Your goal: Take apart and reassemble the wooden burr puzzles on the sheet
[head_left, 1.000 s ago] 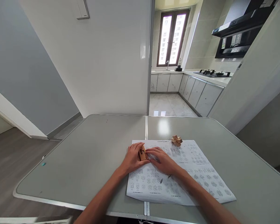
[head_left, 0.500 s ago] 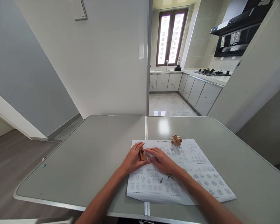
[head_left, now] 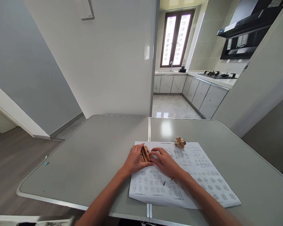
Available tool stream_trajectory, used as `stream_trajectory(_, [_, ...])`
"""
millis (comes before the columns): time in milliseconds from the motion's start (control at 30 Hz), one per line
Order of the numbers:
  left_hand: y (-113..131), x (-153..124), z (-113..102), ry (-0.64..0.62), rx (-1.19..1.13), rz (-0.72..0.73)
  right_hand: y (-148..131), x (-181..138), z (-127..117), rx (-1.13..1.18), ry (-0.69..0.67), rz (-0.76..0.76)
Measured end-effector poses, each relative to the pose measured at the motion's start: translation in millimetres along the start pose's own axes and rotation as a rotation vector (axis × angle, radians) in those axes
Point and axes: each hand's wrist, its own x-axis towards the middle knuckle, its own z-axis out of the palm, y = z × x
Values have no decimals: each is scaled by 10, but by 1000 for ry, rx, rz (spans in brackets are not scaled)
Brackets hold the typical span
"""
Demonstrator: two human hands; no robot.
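Note:
Both of my hands rest on a printed paper sheet (head_left: 193, 179) that lies on a grey folding table (head_left: 89, 160). Between them are small wooden puzzle pieces (head_left: 145, 153). My left hand (head_left: 134, 161) curls round the pieces from the left, thumb and fingers pressed against the wood. My right hand (head_left: 163, 161) meets them from the right, fingers bent onto them. An assembled wooden burr puzzle (head_left: 180, 142) sits by itself at the sheet's far edge, to the right of my hands.
The table has a metal seam (head_left: 149, 128) down its middle and rounded metal-trimmed corners. A small teal dot (head_left: 46, 163) lies near the left edge. A white wall stands behind the table, and a kitchen with cabinets (head_left: 202, 94) opens beyond.
The view has shifted slightly right. My hands stay on the wooden pieces, and the pieces now stand a little more upright between my fingers.

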Motion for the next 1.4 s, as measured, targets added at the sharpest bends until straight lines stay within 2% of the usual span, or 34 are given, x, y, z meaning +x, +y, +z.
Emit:
stream_trajectory(300, [-7,-3,9,31,27,-8,2,18,-54,-15,34,25])
stream_trajectory(633, [14,4,3,19,95,-36,35,13,-28,6,-11,-63])
stream_trajectory(733, [12,13,0,59,122,-51,9,21,-52,79,10,1])
stream_trajectory(833, [-16,18,13,116,159,-83,5,44,-73,175,140,188])
stream_trajectory(1067, [-85,4,58,175,191,-149,129,86,-179,451,595,533])
stream_trajectory(1200, [-34,6,39,205,170,-112,229,65,-283,625,710,677])
stream_trajectory(1400, [53,17,-6,218,115,-84,432,34,-337,798,798,824])
